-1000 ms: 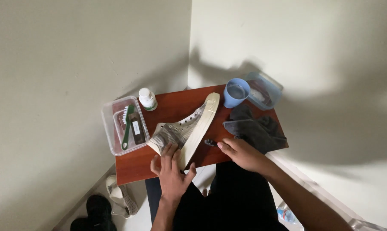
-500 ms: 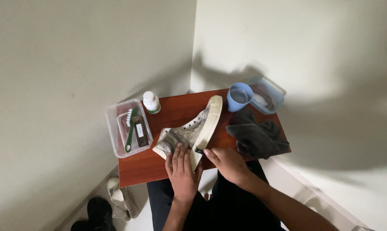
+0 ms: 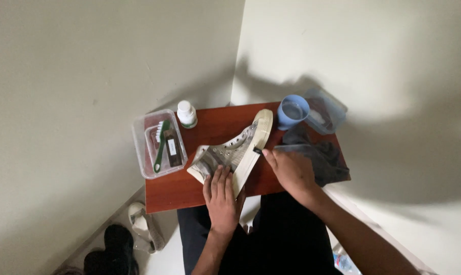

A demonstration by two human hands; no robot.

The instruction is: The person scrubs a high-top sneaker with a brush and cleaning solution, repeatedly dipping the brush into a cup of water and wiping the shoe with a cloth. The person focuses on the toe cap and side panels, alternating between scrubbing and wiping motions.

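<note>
A grey high-top sneaker (image 3: 225, 150) with a white sole lies on its side on the small red-brown table (image 3: 215, 125). My left hand (image 3: 221, 196) presses flat on its heel end, fingers spread over the upper and sole. My right hand (image 3: 290, 172) holds a small dark object (image 3: 257, 150) against the white sole edge near the middle of the shoe. What that object is cannot be made out.
A clear plastic tray (image 3: 141, 147) at the table's left holds a green-handled brush (image 3: 161, 144) and a dark bar. A white bottle (image 3: 186, 113) stands behind. A blue cup (image 3: 292, 111), a clear container (image 3: 327, 113) and a dark cloth (image 3: 322, 158) lie at the right. Shoes (image 3: 144, 226) sit on the floor.
My right hand has moved from the table beside the shoe up to the sole edge with the small dark object. My left hand stays on the heel.
</note>
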